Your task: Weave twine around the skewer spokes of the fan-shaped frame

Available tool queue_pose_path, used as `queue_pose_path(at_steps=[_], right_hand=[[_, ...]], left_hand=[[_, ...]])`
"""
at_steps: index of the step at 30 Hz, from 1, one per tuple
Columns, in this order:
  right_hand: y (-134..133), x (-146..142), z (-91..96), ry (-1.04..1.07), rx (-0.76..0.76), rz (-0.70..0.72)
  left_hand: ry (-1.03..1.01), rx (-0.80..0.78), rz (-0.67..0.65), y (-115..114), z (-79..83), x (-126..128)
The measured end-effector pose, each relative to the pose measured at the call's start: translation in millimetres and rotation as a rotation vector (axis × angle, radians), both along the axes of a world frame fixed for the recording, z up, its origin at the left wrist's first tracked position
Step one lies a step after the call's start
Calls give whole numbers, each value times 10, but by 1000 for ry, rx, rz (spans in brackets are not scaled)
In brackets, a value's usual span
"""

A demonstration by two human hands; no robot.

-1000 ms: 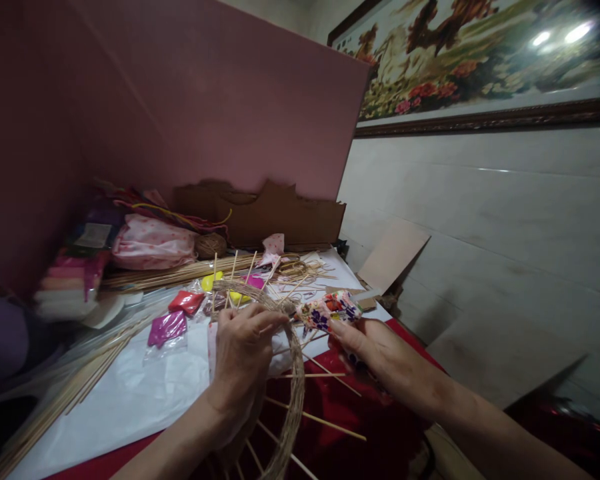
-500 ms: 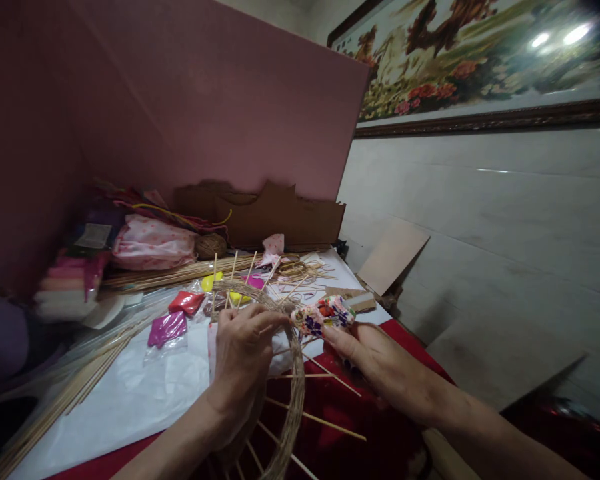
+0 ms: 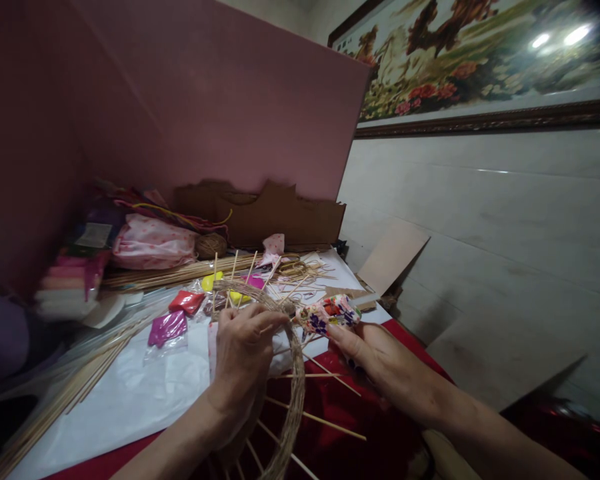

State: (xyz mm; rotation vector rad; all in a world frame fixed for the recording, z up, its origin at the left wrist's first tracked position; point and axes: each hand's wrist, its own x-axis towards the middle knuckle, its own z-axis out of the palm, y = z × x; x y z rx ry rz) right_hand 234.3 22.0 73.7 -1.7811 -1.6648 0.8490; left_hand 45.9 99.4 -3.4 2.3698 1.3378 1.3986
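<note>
A round woven hoop of pale twine [image 3: 294, 387] with thin wooden sticks poking out like spokes stands on edge in front of me. My left hand [image 3: 243, 360] is closed around its upper rim, fingers curled over the weave. My right hand [image 3: 375, 357] pinches a small flower-printed cloth bundle [image 3: 329, 313] and holds it right beside the hoop's top edge. Both hands hover over a red cloth [image 3: 360, 427] and a white plastic sheet [image 3: 145, 393].
Small bags of red [image 3: 186, 301], magenta [image 3: 167, 328] and yellow [image 3: 211, 281] material lie on the sheet. Long bamboo sticks [image 3: 175, 273], a twine ball [image 3: 211, 245], a pink dotted pouch [image 3: 153, 243] and cardboard pieces [image 3: 280, 213] crowd the back. A pink board stands behind; a tiled wall runs on the right.
My right hand swung the printed bundle slightly left toward the hoop, then back a little to the right. The left hand has stayed put on the rim.
</note>
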Motion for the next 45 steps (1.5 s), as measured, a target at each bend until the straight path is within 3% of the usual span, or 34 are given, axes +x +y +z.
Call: queue_pose_path(at_steps=[45], right_hand=[[-38, -83, -7, -2, 154, 66]], left_hand=[[-3, 11, 1, -27, 30, -1]])
